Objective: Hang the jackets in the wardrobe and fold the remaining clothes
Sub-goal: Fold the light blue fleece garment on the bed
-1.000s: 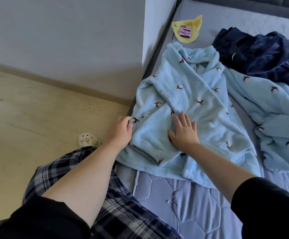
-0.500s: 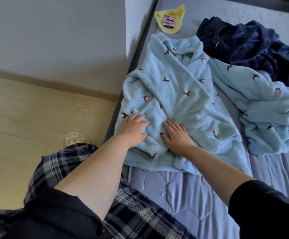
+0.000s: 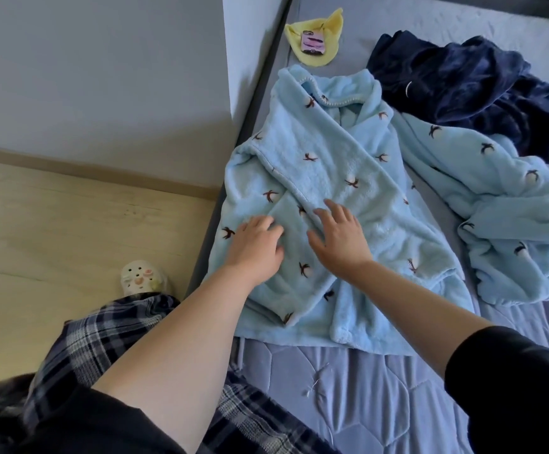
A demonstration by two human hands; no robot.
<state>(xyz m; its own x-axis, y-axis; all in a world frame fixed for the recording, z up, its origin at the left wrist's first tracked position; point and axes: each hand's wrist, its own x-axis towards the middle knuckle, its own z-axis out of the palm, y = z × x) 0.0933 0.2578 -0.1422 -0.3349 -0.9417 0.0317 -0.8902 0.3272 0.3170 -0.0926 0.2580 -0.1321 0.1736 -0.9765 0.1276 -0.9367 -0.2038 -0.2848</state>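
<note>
Both hands lie on a light blue fleece top point(image 3: 325, 178) spread on the bed point(image 3: 381, 404). The left hand point(image 3: 256, 249) rests palm down on the folded-in sleeve part, fingers loosely spread and slightly bent, pinching nothing that can be seen. The right hand point(image 3: 340, 237) sits just beside it, to its right, palm down with fingers straight and fanned over the front of the top; the two hands are close but not touching. Neither hand clasps the cloth; both simply press on it.

Beyond the fingertips the top runs up to its collar, with a sleeve folded across the body just above the hands. Right of the right hand, well apart from it, lies a second light blue fleece piece point(image 3: 502, 224), crumpled, with the same small dark bird-like pattern. Farther beyond that, a dark navy garment point(image 3: 469, 93) sits in a heap, touching the second blue piece. Straight ahead past the collar lies a yellow cloth point(image 3: 328, 44) with a small pink item point(image 3: 312, 44) on it.

Left of the left hand the bed edge drops to a wooden floor point(image 3: 70, 231), where a pale slipper point(image 3: 138, 278) shows above plaid trousers point(image 3: 102, 342).
</note>
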